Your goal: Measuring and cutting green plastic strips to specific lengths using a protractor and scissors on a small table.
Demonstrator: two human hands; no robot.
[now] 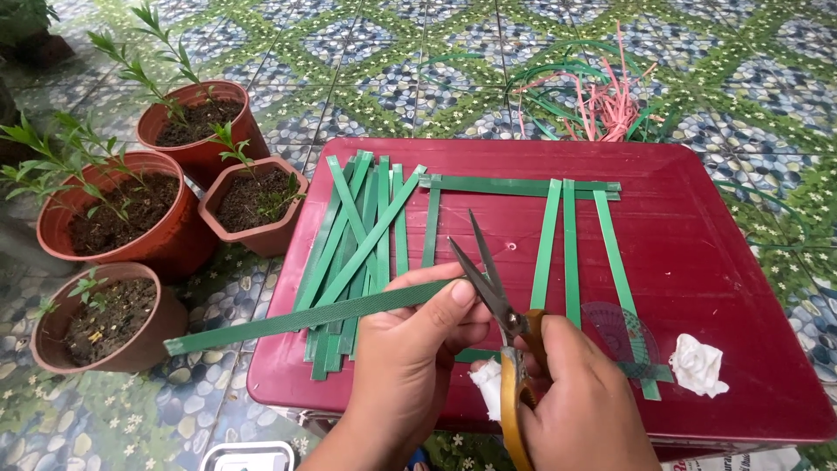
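Cutting is midway: left hand (410, 349) pinches a long green strap (305, 318), right hand (580, 392) holds open scissors (493, 288) (yellow-handled); cut strips (357, 235) piled left, a few (567, 244) laid out right.

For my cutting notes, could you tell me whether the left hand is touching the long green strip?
Touching: the head view shows the left hand pinching the long green strip with its thumb on top, beside the open scissors.

We hold a long strap (305, 318) in our left hand (410, 358) over the counter's (715, 262) near left corner, scissors (497, 301) in our right hand (584, 401) beside it. A pile of straps (353, 235) lies toward the left edge. Four pots (174, 201) stand on the floor (392, 78) left of the counter.
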